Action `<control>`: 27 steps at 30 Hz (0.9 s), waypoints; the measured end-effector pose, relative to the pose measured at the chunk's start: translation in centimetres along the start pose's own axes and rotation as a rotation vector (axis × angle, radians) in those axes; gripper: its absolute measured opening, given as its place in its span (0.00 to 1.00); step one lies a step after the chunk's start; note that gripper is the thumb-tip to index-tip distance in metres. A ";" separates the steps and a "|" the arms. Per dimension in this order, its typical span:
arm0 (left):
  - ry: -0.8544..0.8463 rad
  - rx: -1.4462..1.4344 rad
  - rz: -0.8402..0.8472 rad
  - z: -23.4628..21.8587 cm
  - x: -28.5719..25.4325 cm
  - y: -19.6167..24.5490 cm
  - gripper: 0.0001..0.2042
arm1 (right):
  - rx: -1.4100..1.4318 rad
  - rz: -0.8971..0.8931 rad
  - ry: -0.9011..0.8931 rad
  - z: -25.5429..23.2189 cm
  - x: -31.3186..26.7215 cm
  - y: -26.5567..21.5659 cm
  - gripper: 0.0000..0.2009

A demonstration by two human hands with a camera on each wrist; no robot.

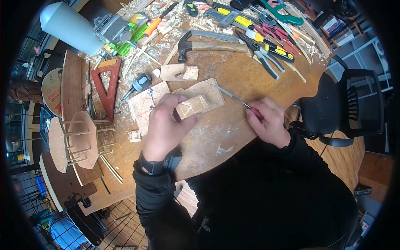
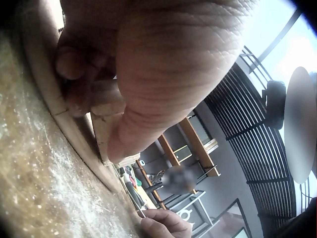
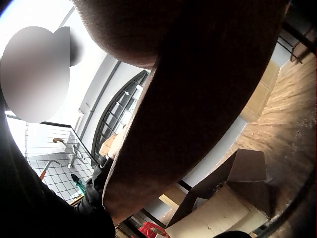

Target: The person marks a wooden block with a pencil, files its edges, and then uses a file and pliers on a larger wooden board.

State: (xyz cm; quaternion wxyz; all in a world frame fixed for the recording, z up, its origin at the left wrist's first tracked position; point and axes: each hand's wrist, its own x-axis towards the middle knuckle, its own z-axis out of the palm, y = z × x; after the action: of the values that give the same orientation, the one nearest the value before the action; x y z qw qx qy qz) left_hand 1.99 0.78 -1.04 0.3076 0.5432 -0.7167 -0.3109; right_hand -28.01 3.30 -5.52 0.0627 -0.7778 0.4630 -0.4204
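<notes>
The left hand [image 1: 165, 125] grips a small carved wooden block [image 1: 193, 107], thumb on its near side, fingers on the far side. Under and beside the block lies a flat pale board [image 1: 213, 94] with pencil lines. In the left wrist view the block [image 2: 105, 130] is between the thumb and fingers of the left hand [image 2: 163, 59]. The right hand [image 1: 268, 121] holds the red handle [image 1: 256, 112] of a thin metal file-like tool [image 1: 232, 96], whose tip touches or hangs over the board's right corner. The right wrist view shows mostly the table's underside [image 3: 183, 114].
A hammer [image 1: 216, 46], pliers [image 1: 260, 55] and cutters lie at the back among shavings. Another carved block [image 1: 173, 72], a screwdriver [image 1: 138, 84], a marked board [image 1: 143, 109] and a red triangle [image 1: 109, 89] sit nearby. A wooden frame model [image 1: 79, 139] stands left; a chair [image 1: 333, 106] is right.
</notes>
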 end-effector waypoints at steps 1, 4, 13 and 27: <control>-0.001 0.009 0.004 0.0 0.0 0.0 0.22 | 0.001 0.000 -0.001 0.0 0.0 0.0 0.08; -0.001 0.003 0.008 0.0 0.0 -0.3 0.22 | 0.001 0.008 0.003 0.0 0.0 -0.1 0.08; 0.000 0.002 0.000 0.2 0.0 -0.4 0.23 | -0.023 0.011 0.025 0.1 -0.2 -0.1 0.06; -0.013 -0.008 -0.023 0.0 0.0 -0.1 0.23 | -0.034 0.010 0.021 0.0 -0.2 -0.2 0.07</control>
State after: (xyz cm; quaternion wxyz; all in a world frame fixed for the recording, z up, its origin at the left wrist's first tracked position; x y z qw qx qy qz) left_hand 2.01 0.82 -1.13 0.3016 0.5481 -0.7111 -0.3210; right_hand -27.94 3.56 -5.53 0.0466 -0.7719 0.4746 -0.4204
